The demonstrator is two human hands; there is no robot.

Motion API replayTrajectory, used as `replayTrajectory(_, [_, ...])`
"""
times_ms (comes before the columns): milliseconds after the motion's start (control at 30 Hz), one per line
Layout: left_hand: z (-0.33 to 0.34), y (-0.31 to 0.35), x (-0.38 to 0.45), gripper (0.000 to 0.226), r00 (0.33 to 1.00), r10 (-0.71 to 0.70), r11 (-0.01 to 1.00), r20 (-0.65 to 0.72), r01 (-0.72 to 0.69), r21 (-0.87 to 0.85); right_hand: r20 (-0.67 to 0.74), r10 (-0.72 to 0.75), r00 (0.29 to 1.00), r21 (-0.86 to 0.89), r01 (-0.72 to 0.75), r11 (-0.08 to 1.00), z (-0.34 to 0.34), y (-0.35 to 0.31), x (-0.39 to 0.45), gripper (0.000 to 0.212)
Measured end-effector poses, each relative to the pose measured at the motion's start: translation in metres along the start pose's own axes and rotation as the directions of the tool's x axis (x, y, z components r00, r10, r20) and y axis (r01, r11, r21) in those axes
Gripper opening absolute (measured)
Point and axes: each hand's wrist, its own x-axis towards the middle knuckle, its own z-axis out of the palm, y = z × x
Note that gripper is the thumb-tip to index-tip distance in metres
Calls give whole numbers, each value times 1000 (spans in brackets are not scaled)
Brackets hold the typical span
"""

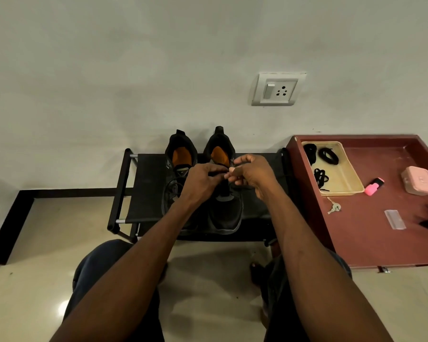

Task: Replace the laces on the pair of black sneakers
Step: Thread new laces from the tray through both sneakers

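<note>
I see both black sneakers on the black rack [143, 193], toes toward me, heels against the wall. On the rack the right sneaker [224, 193] sits just beside the left sneaker [177, 169]. My left hand [203, 180] and right hand [251, 172] meet over the right sneaker's tongue, fingers curled, pinching a black lace [218, 173] between them. A loose lace [172, 187] lies coiled on the left sneaker. Right of the rack stands a maroon table [371, 233]; on it a cream tray [349, 174] holds coiled black laces [328, 155], with a pink highlighter [374, 186], a pink case [419, 180] and keys [334, 207] nearby.
</note>
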Motion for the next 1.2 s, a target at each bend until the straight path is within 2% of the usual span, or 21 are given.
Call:
replayTrajectory(133, [9, -5, 0, 19, 998, 36, 998, -43, -38, -55, -47, 7, 999, 0, -7, 1000, -1, 4, 5, 20])
replayTrajectory(233, [18, -13, 2, 15, 983, 34, 999, -178, -36, -9, -88, 9, 996, -43, -13, 999, 2, 10, 10, 17])
replayTrajectory(333, [24, -25, 6, 17, 975, 13, 985, -224, 26, 170, -209, -33, 977, -324, -37, 945, 2, 20, 21, 16])
replayTrajectory(433, [34, -31, 5, 13, 980, 98, 942, -171, -36, 332, -226, -48, 973, -527, -81, 846, 2, 24, 24, 12])
replayTrajectory(500, [41, -32, 4, 12, 980, 114, 929, -163, -47, 367, -205, -21, 979, -550, -97, 829, 2, 28, 23, 16])
replayTrajectory(633, [44, -29, 6, 16, 981, -44, 962, -189, 93, 258, -169, 47, 985, -564, -135, 814, 4, 38, 24, 15])
replayTrajectory(767, [46, -32, 5, 15, 981, 16, 927, -191, 58, 371, -160, 77, 984, -553, -154, 819, 7, 43, 26, 15])
replayTrajectory(867, [48, -32, 7, 15, 984, -38, 943, -172, 92, 320, -125, 95, 988, -578, -150, 802, 9, 45, 27, 17])
replayTrajectory(967, [50, -29, 11, 20, 974, -193, 951, -121, 216, 221, -92, 94, 991, -585, -130, 801, 10, 48, 30, 12])
replayTrajectory(1067, [53, -26, 15, 20, 941, -333, 938, -59, 337, 84, -107, 75, 991, -553, -122, 824, 10, 49, 26, 26])
replayTrajectory(1200, [57, -20, 18, 22, 904, -425, 905, -40, 425, -4, -79, 71, 994, -581, -104, 807, 10, 48, 22, 15])
